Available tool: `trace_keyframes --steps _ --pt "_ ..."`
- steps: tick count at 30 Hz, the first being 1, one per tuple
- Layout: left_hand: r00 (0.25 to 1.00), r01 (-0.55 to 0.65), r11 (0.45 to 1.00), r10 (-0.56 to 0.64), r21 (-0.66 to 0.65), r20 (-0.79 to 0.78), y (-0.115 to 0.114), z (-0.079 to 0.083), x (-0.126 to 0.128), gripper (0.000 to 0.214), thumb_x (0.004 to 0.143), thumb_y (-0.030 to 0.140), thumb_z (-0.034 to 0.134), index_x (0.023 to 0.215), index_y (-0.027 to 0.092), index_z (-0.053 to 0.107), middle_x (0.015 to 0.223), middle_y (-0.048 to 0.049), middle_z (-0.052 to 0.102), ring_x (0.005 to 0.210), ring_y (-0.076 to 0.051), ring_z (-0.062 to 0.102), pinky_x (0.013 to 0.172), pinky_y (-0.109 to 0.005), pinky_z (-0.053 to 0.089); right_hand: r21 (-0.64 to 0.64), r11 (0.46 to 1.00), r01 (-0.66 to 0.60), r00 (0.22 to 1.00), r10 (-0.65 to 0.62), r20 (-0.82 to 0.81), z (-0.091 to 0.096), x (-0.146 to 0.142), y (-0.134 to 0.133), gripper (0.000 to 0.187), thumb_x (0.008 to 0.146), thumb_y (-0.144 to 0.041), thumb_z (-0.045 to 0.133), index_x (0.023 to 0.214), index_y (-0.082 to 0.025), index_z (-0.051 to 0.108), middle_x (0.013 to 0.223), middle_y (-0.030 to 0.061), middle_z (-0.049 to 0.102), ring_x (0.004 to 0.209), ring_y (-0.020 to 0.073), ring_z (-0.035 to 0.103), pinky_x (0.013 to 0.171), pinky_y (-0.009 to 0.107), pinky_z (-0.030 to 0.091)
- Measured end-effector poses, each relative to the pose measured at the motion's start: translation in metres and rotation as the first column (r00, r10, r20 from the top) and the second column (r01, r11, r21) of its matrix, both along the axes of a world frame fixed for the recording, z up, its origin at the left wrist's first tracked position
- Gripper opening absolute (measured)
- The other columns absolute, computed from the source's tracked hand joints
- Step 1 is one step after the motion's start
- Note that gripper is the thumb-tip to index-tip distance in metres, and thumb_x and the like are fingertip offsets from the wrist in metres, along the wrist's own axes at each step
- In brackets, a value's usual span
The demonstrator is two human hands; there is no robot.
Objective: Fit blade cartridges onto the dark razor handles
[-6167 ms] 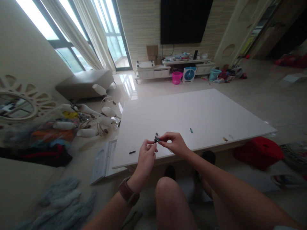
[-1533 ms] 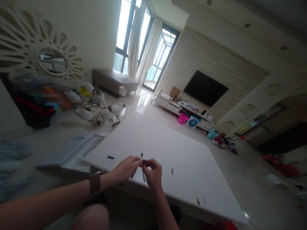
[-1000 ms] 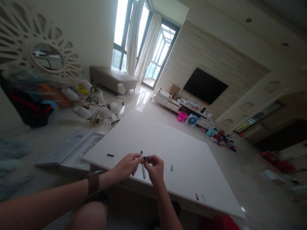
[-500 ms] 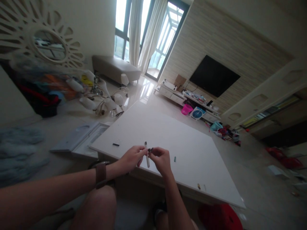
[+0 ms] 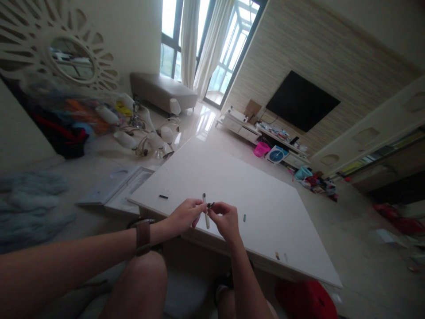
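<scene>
My left hand (image 5: 187,213) pinches a thin white stick-like item (image 5: 206,215) that stands nearly upright over the near edge of the white table (image 5: 232,186). My right hand (image 5: 225,220) is closed in a pinch on a small dark piece (image 5: 211,205) held right beside the stick's upper part. A brown watch strap (image 5: 143,230) sits on my left wrist. A small black piece (image 5: 163,196) lies on the table to the left, a small green piece (image 5: 245,217) to the right.
Two tiny pieces (image 5: 280,255) lie near the table's right front edge. A white tray (image 5: 113,190) and a chandelier (image 5: 146,133) sit on the floor at left, a grey rug (image 5: 29,208) nearer. A red stool (image 5: 305,299) stands under the table's right corner.
Over six seconds the view has tilted and swung left. In the last second both hands stay together in the same pinch; the white stick now shows in my left hand.
</scene>
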State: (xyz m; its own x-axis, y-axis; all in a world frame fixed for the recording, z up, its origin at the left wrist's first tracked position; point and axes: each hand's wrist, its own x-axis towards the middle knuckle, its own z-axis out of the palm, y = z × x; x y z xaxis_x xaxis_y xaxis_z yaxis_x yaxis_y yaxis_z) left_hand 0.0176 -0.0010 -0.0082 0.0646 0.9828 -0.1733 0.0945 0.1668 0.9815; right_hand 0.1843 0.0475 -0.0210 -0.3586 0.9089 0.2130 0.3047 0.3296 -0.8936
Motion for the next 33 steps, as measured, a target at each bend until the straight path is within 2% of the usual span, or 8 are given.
trace_keyframes --steps 9,13,17,20,25,29,33 --pt "0.999 0.032 0.999 -0.034 -0.040 -0.034 0.000 0.004 -0.002 0.035 0.085 0.051 0.047 0.079 0.018 0.059 0.046 0.0051 0.046 0.036 -0.011 0.038 0.036 -0.021 0.027 0.058 0.998 0.021 0.999 -0.018 -0.051 -0.008 0.002 -0.002 0.008 0.079 -0.024 0.073 0.078 -0.018 0.078 0.070 0.0035 0.073 0.063 0.0158 0.063 0.064 0.028 0.050" --pt "1.000 0.019 1.000 -0.019 -0.021 -0.018 0.000 0.003 -0.002 0.029 0.083 0.046 0.049 0.075 0.018 0.056 0.043 0.0058 0.044 0.036 -0.010 0.036 0.037 -0.019 0.026 -0.011 1.000 0.005 0.990 -0.007 -0.142 -0.012 0.004 0.001 0.010 0.078 -0.027 0.075 0.081 -0.018 0.077 0.073 0.0046 0.075 0.066 0.0177 0.066 0.065 0.030 0.052" --pt "1.000 -0.012 0.997 0.013 -0.074 0.026 0.002 -0.003 -0.002 0.032 0.083 0.048 0.047 0.080 0.018 0.058 0.042 0.0061 0.043 0.036 -0.010 0.034 0.036 -0.019 0.025 -0.055 0.998 0.035 0.979 -0.045 -0.201 -0.013 0.007 0.005 0.017 0.076 -0.030 0.079 0.087 -0.017 0.077 0.073 0.0043 0.074 0.067 0.0187 0.069 0.067 0.032 0.054" --pt "0.998 -0.026 0.996 0.031 -0.085 0.062 0.003 -0.006 -0.003 0.036 0.084 0.052 0.045 0.081 0.018 0.060 0.042 0.0058 0.043 0.035 -0.010 0.033 0.034 -0.020 0.025 -0.077 0.994 0.073 0.966 -0.089 -0.242 -0.013 0.008 0.007 0.018 0.074 -0.030 0.080 0.085 -0.017 0.076 0.070 0.0028 0.073 0.065 0.0175 0.068 0.066 0.031 0.054" --pt "0.984 -0.062 0.996 0.071 -0.060 0.165 0.007 -0.014 -0.005 0.036 0.087 0.046 0.040 0.082 0.017 0.061 0.043 0.0043 0.045 0.035 -0.011 0.035 0.034 -0.021 0.026 -0.187 0.979 0.078 0.937 -0.136 -0.321 -0.015 0.008 0.011 0.015 0.075 -0.028 0.076 0.083 -0.016 0.073 0.067 0.0013 0.070 0.062 0.0153 0.066 0.062 0.028 0.052" --pt "0.957 -0.099 0.992 0.116 -0.074 0.266 0.008 -0.017 -0.005 0.031 0.085 0.042 0.045 0.084 0.016 0.062 0.059 0.0018 0.056 0.040 -0.010 0.045 0.038 -0.021 0.031 -0.224 0.974 0.039 0.957 -0.101 -0.273 -0.020 0.005 0.011 0.020 0.079 -0.033 0.074 0.086 -0.015 0.074 0.074 0.0051 0.073 0.065 0.0161 0.067 0.064 0.029 0.051" --pt "0.962 -0.093 0.995 0.102 -0.045 0.255 0.007 -0.013 -0.004 0.030 0.081 0.042 0.055 0.088 0.014 0.064 0.083 -0.0035 0.065 0.057 -0.012 0.060 0.047 -0.020 0.039 -0.269 0.963 -0.025 0.966 -0.046 -0.256 -0.024 0.002 0.010 0.023 0.078 -0.037 0.076 0.087 -0.015 0.075 0.077 0.0059 0.074 0.068 0.0175 0.068 0.066 0.029 0.052"
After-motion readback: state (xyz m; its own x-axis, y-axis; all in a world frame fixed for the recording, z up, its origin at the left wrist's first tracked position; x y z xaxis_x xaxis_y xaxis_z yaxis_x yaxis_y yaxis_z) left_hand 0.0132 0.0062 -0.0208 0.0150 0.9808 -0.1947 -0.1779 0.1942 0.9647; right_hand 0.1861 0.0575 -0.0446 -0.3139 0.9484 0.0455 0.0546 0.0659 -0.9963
